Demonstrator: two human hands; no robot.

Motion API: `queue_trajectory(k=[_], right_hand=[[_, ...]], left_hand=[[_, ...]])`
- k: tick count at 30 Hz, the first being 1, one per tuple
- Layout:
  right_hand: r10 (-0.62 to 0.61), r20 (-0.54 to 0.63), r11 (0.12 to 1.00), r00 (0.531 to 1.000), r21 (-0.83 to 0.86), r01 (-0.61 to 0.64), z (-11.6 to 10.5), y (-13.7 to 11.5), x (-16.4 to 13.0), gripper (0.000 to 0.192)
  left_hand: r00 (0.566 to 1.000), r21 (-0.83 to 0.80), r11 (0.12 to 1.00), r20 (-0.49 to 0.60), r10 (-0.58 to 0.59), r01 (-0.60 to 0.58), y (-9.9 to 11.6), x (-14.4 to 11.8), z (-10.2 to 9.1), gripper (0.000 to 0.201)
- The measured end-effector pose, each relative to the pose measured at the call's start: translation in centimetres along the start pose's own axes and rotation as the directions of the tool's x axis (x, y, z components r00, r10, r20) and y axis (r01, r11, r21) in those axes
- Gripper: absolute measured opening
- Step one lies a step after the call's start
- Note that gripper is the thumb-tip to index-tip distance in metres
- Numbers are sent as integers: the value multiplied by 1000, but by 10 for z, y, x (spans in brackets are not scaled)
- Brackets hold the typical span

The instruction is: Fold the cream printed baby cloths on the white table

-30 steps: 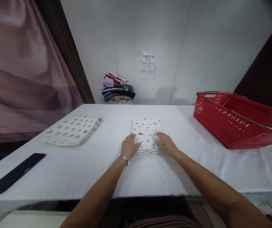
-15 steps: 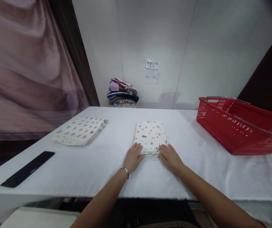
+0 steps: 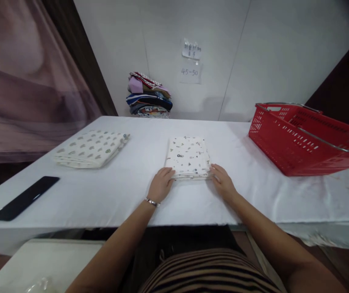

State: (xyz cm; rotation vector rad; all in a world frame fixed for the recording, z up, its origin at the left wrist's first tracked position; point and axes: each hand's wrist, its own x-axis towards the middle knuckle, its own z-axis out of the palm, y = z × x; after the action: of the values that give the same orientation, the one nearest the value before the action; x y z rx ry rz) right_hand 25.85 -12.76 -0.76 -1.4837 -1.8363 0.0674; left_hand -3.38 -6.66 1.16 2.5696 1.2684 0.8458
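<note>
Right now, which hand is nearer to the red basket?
Right. The right hand rests at the folded cloth's near right corner, on the side of the red basket; the left hand is across the cloth, farther away.

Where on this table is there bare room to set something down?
Bare cloth lies between the heart-print stack and the folded cloth, and between it and the red basket. Crowded: its near edge, where left hand and right hand sit.

light: even, soft, indoor, from above | table [image 3: 101,195]: bright white, near washed out | shadows: faint, under the hands | corners: dark vignette (top right worst) | edges: wide-angle bending, curtain [image 3: 25,81] smeared | centre: sharp
</note>
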Motion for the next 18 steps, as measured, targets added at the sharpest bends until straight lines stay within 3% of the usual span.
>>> queue_trajectory(k=[8,13,18], right_hand=[[154,23,987,988,45,-155,-9,2,-6,34],[202,12,970,979,134,-202,-12,0,-1,31],[401,-4,875,916,297,-381,-16,-4,4,30]], left_hand=[[997,45,997,49,-63,60,-1,2,-5,29],[996,38,999,81,22,-25,15,12,-2,29],[994,41,999,107,19,-24,19,19,5,28]])
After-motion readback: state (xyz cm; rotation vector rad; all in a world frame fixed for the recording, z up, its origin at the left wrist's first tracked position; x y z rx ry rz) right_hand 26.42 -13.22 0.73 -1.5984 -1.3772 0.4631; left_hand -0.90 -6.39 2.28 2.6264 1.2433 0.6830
